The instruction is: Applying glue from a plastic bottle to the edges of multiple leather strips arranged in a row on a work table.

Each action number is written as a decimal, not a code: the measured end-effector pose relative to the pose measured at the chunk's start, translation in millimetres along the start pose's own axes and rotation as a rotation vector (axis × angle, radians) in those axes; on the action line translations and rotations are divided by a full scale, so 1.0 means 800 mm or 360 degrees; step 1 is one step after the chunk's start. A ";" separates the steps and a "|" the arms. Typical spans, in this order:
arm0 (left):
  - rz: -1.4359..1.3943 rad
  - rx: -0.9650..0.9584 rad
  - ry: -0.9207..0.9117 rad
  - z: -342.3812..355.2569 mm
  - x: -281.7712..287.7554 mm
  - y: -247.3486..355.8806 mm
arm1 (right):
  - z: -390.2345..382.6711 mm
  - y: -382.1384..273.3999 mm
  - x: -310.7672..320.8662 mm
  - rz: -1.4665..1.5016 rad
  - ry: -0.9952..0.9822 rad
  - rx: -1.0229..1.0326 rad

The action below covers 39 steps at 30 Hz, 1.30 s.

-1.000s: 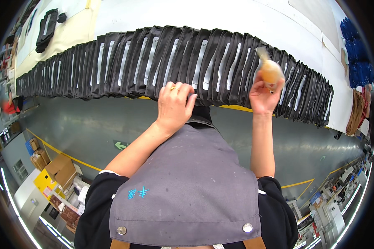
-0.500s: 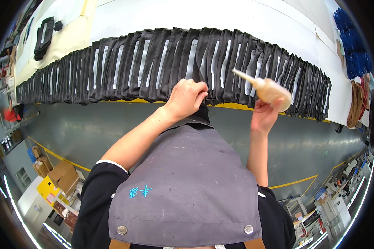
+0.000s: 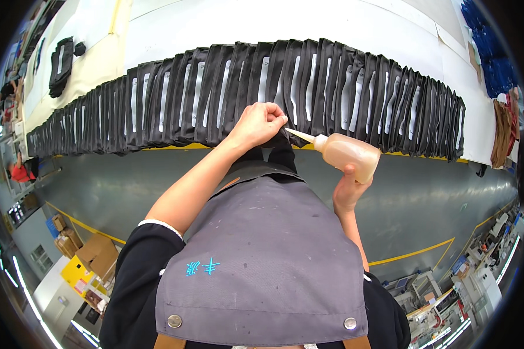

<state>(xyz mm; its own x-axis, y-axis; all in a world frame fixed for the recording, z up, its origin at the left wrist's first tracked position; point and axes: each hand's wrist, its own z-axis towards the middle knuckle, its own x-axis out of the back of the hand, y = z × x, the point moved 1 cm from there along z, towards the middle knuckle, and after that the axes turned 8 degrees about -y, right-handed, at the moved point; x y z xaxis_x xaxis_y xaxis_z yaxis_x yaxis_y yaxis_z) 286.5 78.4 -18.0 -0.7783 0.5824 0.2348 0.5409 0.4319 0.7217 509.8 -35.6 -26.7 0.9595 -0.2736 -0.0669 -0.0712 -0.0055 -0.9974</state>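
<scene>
A long row of overlapping black fabric pieces [image 3: 343, 87] with pale window strips lies along the front edge of a white table [image 3: 227, 23]. My left hand [image 3: 259, 123] is closed on the lower edge of one black piece [image 3: 276, 145], lifting it off the row toward me. My right hand [image 3: 349, 186] grips a tan squeeze bottle [image 3: 346, 154] from below. The bottle lies nearly level, and its pointed nozzle touches the lifted piece just right of my left fingers.
My grey apron [image 3: 262, 262] fills the lower middle. A grey floor with yellow lines [image 3: 413, 253] lies below the table. Cardboard boxes [image 3: 96, 253] stand at lower left. A black bag [image 3: 60, 58] rests on the table's far left, blue items [image 3: 495, 64] at far right.
My right hand has dropped from above the row to the table edge, tipping the bottle's nozzle leftward. My left hand went from flat on the pieces to pinching and lifting one.
</scene>
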 end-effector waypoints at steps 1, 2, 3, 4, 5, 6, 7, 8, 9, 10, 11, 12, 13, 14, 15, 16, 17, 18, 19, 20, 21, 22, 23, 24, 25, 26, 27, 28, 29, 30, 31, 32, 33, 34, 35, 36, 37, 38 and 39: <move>-0.0003 0.0006 0.0011 0.001 -0.001 -0.001 | 0.001 -0.003 -0.003 -0.0027 0.0020 0.0002; -0.0006 0.0013 0.0022 0.001 -0.001 -0.001 | 0.001 -0.005 -0.006 -0.0054 0.0038 0.0003; -0.0004 0.0013 0.0018 0.002 -0.002 -0.002 | 0.001 -0.004 -0.007 -0.0054 0.0042 0.0002; 0.0014 0.0001 0.0043 0.003 -0.003 -0.003 | 0.000 -0.003 -0.008 -0.0098 0.0039 -0.0002; 0.0032 -0.0011 0.0068 0.003 -0.003 -0.003 | -0.001 -0.003 -0.009 -0.0141 0.0035 -0.0005; 0.0033 -0.0010 0.0067 0.003 -0.003 -0.003 | -0.002 -0.004 -0.009 -0.0141 0.0037 -0.0006; 0.0032 0.0003 0.0065 0.003 -0.003 -0.003 | -0.004 -0.007 -0.009 -0.0137 -0.0028 -0.0014; 0.0030 0.0016 0.0063 0.003 -0.003 -0.003 | -0.006 -0.008 -0.010 -0.0133 -0.0093 -0.0022; 0.0030 0.0016 0.0062 0.002 -0.004 -0.003 | -0.009 -0.007 -0.010 -0.0134 -0.0092 -0.0023; 0.0034 0.0000 0.0078 0.002 -0.004 -0.003 | -0.012 -0.003 -0.009 -0.0114 -0.0065 -0.0025; 0.0038 -0.0017 0.0095 0.002 -0.005 -0.003 | -0.014 -0.001 -0.010 -0.0095 -0.0038 -0.0026; 0.0037 -0.0014 0.0098 0.001 -0.004 -0.002 | -0.012 -0.001 -0.011 -0.0093 -0.0042 -0.0027; 0.0018 -0.0006 0.0091 0.000 -0.004 -0.001 | -0.009 -0.002 -0.012 -0.0059 0.0005 -0.0025; -0.0002 0.0003 0.0084 -0.001 -0.003 0.000 | -0.006 -0.004 -0.013 -0.0025 0.0051 -0.0024; -0.0004 0.0001 0.0083 -0.001 -0.003 0.000 | -0.004 -0.008 -0.013 -0.0028 0.0050 -0.0022; 0.0007 0.0007 0.0076 -0.002 -0.003 0.000 | -0.001 -0.012 -0.014 -0.0065 -0.0049 -0.0034; 0.0017 0.0014 0.0070 -0.002 -0.003 0.000 | 0.001 -0.014 -0.014 -0.0102 -0.0149 -0.0046; 0.0015 0.0013 0.0066 -0.003 -0.003 0.001 | 0.002 -0.009 -0.008 -0.0106 -0.0147 -0.0047; -0.0015 0.0005 0.0077 -0.003 -0.002 0.001 | 0.004 0.004 0.001 -0.0108 -0.0176 -0.0037; -0.0044 -0.0002 0.0090 -0.004 -0.002 0.002 | 0.008 0.012 0.005 -0.0110 -0.0206 -0.0027; -0.0048 0.0000 0.0097 -0.007 -0.002 0.000 | 0.016 0.010 0.002 0.0104 -0.0112 -0.0083; 0.0054 -0.0087 0.0171 -0.011 -0.002 -0.002 | 0.025 0.009 -0.002 0.0318 -0.0019 -0.0141; 0.0157 -0.0174 0.0247 -0.015 -0.002 -0.004 | 0.038 0.020 0.008 0.0581 0.0083 -0.0251; 0.0153 -0.0172 0.0257 -0.021 -0.004 -0.008 | 0.057 0.009 0.001 0.0798 0.0154 -0.0347; 0.0498 -0.0275 0.0453 -0.028 -0.005 -0.011 | 0.073 0.010 0.002 0.0840 0.0194 -0.0367; 0.0844 -0.0375 0.0649 -0.035 -0.006 -0.013 | 0.090 0.013 0.004 0.0880 0.0232 -0.0388; 0.0792 -0.0238 0.0509 -0.041 -0.006 -0.011 | 0.107 0.016 0.004 0.0815 0.0190 -0.0360; 0.0784 -0.0236 0.0514 -0.045 -0.008 -0.012 | 0.123 0.019 0.004 0.0750 0.0147 -0.0330; 0.0828 -0.0224 0.0505 -0.048 -0.009 -0.014 | 0.138 0.024 0.003 0.0774 0.0116 -0.0310; 0.0873 -0.0210 0.0495 -0.049 -0.010 -0.016 | 0.152 0.025 -0.003 0.0776 0.0085 -0.0286; 0.0847 -0.0206 0.0498 -0.048 -0.011 -0.019 | 0.165 0.024 -0.012 0.0698 0.0043 -0.0264; 0.0843 -0.0201 0.0504 -0.049 -0.011 -0.020 | 0.176 0.025 -0.020 0.0619 0.0002 -0.0241; 0.0828 -0.0193 0.0521 -0.049 -0.012 -0.021 | 0.188 0.029 -0.026 0.0577 -0.0030 -0.0234; 0.0813 -0.0186 0.0537 -0.049 -0.012 -0.022 | 0.198 0.032 -0.034 0.0575 -0.0037 -0.0236; 0.0808 -0.0184 0.0540 -0.050 -0.012 -0.022 | 0.207 0.034 -0.043 0.0485 -0.0086 -0.0234; 0.0797 -0.0172 0.0541 -0.051 -0.011 -0.022 | 0.216 0.036 -0.050 0.0395 -0.0137 -0.0233; 0.0786 -0.0162 0.0541 -0.051 -0.011 -0.022 | 0.224 0.043 -0.056 0.0366 -0.0148 -0.0212; 0.0779 -0.0159 0.0542 -0.051 -0.011 -0.021 | 0.230 0.044 -0.061 0.0361 -0.0154 -0.0215; 0.0772 -0.0140 0.0532 -0.051 -0.010 -0.022 | 0.234 0.043 -0.070 0.0316 -0.0172 -0.0152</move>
<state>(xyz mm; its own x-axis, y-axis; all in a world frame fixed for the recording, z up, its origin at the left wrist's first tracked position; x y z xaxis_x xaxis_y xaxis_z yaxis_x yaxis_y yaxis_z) 270.2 37.8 -6.2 -0.5150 0.4445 0.7329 0.8423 0.1039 0.5289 504.6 159.9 -61.8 0.9473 -0.1740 -0.2691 -0.2821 -0.0545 -0.9578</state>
